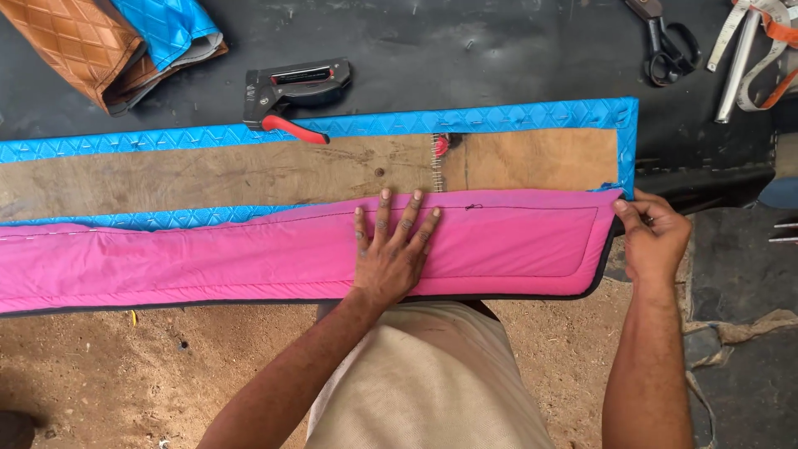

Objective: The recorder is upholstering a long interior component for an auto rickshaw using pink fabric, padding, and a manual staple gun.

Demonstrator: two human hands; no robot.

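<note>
Two hands on the pink padded panel [249, 258] at frame centre: left hand [391, 249] flat, fingers spread, gripping nothing; right hand [652, 237] pinches its right-end corner. Blue quilted edging [499, 119] looks stapled along far edge & right end; near edge left. Staple gun [291, 87] idle, upper left.
</note>
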